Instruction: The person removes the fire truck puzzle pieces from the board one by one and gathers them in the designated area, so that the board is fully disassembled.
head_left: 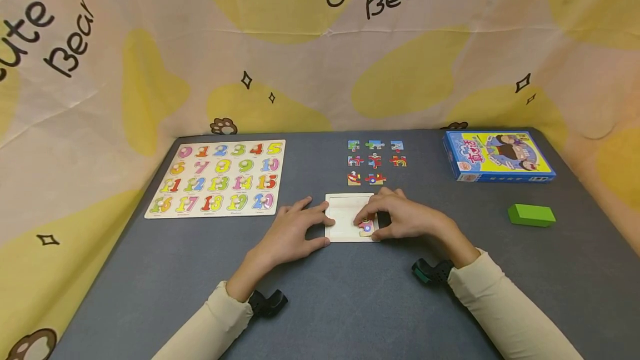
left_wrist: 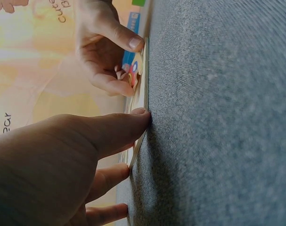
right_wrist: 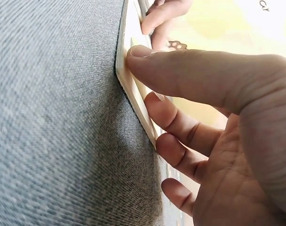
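A shallow white puzzle tray lies on the table between the two hands. My left hand rests against its left side, fingers spread, with the thumb at the near corner and a fingertip on the rim. In the tray's near right corner, a colourful jigsaw piece sits between the thumb and index finger of my right hand, which pinches it by its edges. The left wrist view shows this piece low at the tray's surface. The right wrist view shows the right thumb over the tray's corner; the piece's face is hidden there.
Several loose jigsaw pieces lie in rows beyond the tray. A number board lies at the left. At the right are a blue picture box and a green block. A printed cloth hangs behind the table.
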The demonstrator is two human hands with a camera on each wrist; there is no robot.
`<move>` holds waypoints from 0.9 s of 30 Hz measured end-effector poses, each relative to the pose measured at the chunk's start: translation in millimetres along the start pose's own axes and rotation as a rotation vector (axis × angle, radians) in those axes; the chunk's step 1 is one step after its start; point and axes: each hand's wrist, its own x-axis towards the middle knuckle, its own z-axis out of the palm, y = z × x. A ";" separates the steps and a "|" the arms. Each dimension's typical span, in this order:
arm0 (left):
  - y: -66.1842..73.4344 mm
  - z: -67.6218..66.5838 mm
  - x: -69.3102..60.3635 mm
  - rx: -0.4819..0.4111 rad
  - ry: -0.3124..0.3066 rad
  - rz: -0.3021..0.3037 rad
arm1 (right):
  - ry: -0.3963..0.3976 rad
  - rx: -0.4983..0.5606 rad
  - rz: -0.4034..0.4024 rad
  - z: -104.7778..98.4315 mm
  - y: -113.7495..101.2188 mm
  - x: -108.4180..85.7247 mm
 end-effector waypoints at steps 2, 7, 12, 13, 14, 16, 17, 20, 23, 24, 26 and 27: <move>-0.2 0.1 0.1 0.001 0.001 0.000 | -0.001 -0.002 0.003 0.1 0.0 0.2; -0.3 0.1 0.1 0.001 -0.001 0.001 | -0.004 -0.001 0.010 0.2 -0.7 0.6; -0.6 0.4 0.3 -0.007 -0.004 0.000 | -0.005 0.005 0.014 0.2 -0.5 0.8; -0.8 0.5 0.4 -0.007 -0.004 0.000 | -0.005 0.007 0.015 0.1 -0.3 0.9; -1.1 0.7 0.5 -0.006 -0.005 0.000 | -0.006 0.008 0.016 0.1 0.0 0.9; -1.3 0.8 0.7 -0.004 -0.007 0.000 | -0.009 0.008 0.019 -0.2 0.4 0.9; -1.5 0.9 0.7 -0.003 -0.008 0.000 | -0.010 0.008 0.020 -0.2 0.6 0.9; -1.4 0.8 0.7 -0.002 -0.008 0.001 | -0.010 0.015 0.021 -0.2 0.8 0.7; -0.9 0.4 0.3 -0.007 -0.006 0.002 | -0.005 0.027 0.025 -0.2 2.1 0.4; -0.8 0.3 0.1 -0.009 -0.006 0.002 | -0.002 0.031 0.029 -0.2 2.8 0.3; -0.5 0.3 -0.3 -0.011 -0.006 0.002 | 0.002 0.046 0.038 -0.8 4.5 0.2; -0.3 0.2 -0.5 -0.013 -0.006 0.002 | 0.004 0.055 0.044 -1.3 5.6 0.1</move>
